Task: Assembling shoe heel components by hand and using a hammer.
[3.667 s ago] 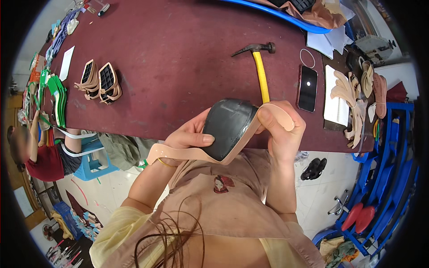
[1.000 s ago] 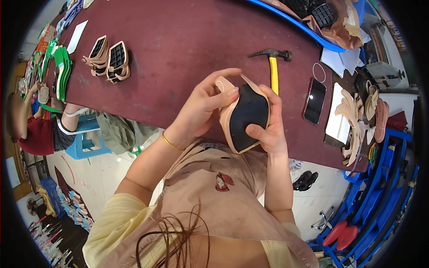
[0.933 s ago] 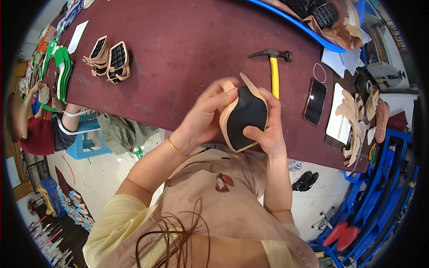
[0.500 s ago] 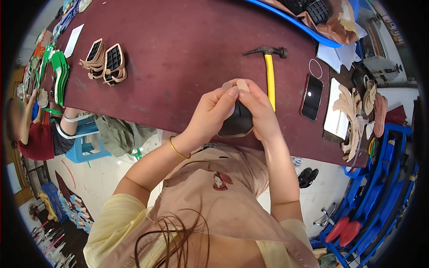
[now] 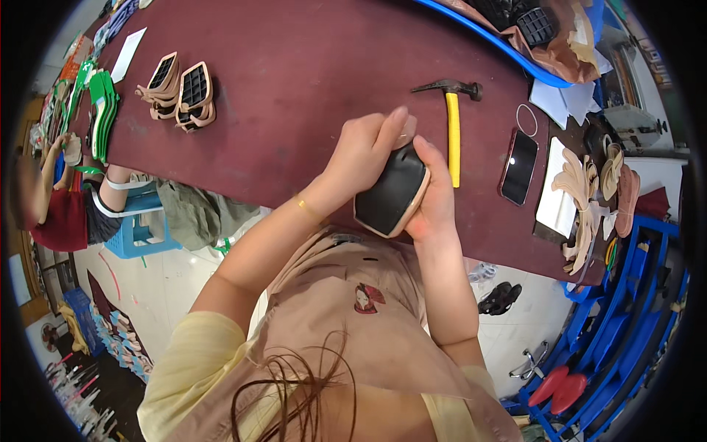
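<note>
Maroon table (image 5: 294,74); blue tray (image 5: 501,49), black parts (image 5: 535,26) inside; left fingers (image 5: 389,131) pinching beige-banded black wedge (image 5: 390,193), right fingers (image 5: 434,160) clasping it.

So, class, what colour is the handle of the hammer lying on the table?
The hammer handle is yellow; it shows best in the head view.

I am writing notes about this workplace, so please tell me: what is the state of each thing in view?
Black piece: held, smooth face showing.
Right hand: closed around the piece's right side.
Left hand: curled at the piece's upper end, grip partly hidden.
Hammer: lying flat, not held.
Phone: lying face up, screen dark.
Grid-faced pieces: in two piles, grids up.
Green strips: stacked.
Blue tray: loaded.
</note>
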`<action>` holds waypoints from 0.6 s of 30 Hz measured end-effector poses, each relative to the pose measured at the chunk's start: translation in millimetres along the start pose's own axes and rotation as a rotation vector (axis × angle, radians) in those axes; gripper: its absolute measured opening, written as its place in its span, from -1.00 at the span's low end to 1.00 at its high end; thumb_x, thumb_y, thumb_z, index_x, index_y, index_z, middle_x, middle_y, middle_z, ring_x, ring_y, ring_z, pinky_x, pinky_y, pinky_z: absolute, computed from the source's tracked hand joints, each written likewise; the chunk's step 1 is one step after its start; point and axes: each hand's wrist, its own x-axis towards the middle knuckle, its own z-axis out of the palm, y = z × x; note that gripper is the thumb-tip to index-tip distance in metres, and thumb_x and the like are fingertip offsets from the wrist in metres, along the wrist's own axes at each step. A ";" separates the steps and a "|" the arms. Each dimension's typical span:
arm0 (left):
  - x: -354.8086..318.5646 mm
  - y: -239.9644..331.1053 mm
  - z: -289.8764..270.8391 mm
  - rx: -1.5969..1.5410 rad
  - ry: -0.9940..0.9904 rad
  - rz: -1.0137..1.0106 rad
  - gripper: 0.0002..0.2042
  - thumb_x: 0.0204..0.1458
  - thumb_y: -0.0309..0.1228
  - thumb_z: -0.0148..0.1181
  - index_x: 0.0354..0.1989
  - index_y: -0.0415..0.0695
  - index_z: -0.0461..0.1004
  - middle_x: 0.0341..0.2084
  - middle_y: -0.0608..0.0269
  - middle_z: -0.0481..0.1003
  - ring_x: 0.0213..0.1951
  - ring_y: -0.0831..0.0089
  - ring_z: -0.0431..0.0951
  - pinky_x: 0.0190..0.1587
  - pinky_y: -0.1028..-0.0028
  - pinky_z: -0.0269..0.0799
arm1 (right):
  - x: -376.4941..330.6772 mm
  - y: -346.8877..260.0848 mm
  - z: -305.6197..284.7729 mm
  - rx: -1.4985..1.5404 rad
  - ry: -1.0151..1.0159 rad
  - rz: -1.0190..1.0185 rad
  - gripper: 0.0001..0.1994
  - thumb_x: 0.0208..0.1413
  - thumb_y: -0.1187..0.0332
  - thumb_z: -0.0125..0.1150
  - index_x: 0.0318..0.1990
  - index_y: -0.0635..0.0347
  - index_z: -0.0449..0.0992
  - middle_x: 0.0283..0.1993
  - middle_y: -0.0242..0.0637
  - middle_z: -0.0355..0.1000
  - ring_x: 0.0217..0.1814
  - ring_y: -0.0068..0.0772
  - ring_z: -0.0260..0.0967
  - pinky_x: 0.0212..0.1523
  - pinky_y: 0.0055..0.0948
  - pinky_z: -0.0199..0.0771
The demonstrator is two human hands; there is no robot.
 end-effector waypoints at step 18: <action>-10.1 -4.2 41.6 -1.094 -0.144 -0.763 -0.29 0.06 0.32 -0.35 -0.01 -0.10 0.32 -0.16 0.29 0.40 -0.19 0.54 0.38 -0.20 0.52 0.34 | -22.6 52.5 -9.0 -1.398 -0.381 -1.482 -0.67 -0.06 0.08 0.17 -0.32 0.18 0.54 -0.28 -0.25 0.49 -0.24 -0.19 0.48 -0.32 -0.47 0.45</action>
